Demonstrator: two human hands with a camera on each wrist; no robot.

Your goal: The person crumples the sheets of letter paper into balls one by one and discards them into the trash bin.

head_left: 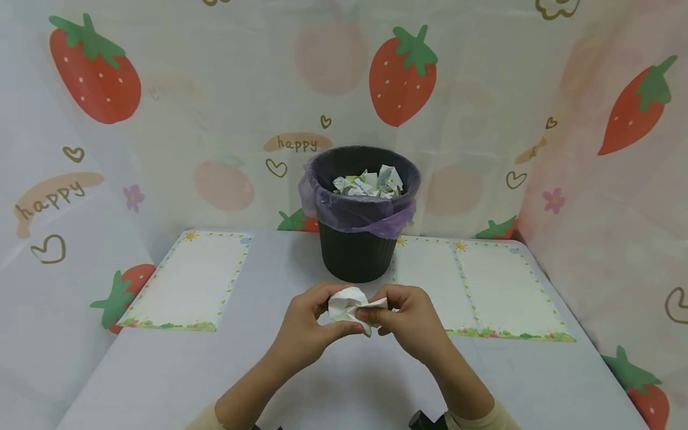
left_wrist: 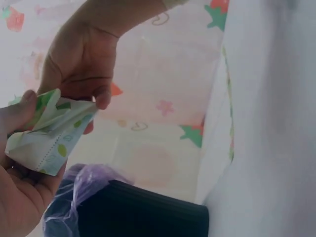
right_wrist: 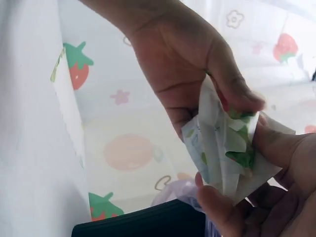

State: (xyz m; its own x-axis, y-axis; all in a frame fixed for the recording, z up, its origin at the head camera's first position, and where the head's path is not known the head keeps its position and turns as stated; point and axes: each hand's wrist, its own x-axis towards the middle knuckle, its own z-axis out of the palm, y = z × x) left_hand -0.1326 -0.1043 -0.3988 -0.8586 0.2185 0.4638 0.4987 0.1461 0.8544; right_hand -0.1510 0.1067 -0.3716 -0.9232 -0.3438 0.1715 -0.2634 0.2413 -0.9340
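Note:
A crumpled sheet of white paper (head_left: 344, 303) is held between both hands over the front middle of the table. My left hand (head_left: 309, 328) grips its left side between thumb and fingers, while my right hand (head_left: 412, 319) pinches the right edge. Up close in the left wrist view, folds in the paper (left_wrist: 47, 143) show a green leafy border and a dotted line. The right wrist view shows the same creased paper (right_wrist: 217, 148) fanned between the fingers of both hands. Beyond the hands stands a black bin (head_left: 357, 254), upright.
Crumpled papers (head_left: 371, 184) lie inside the bin, whose rim carries a purple bag (head_left: 371, 218). One flat bordered sheet (head_left: 188, 280) lies at left; two more, including an outer sheet (head_left: 510, 286), lie at right. A strawberry-print curtain (head_left: 242, 77) surrounds the table (head_left: 231, 364).

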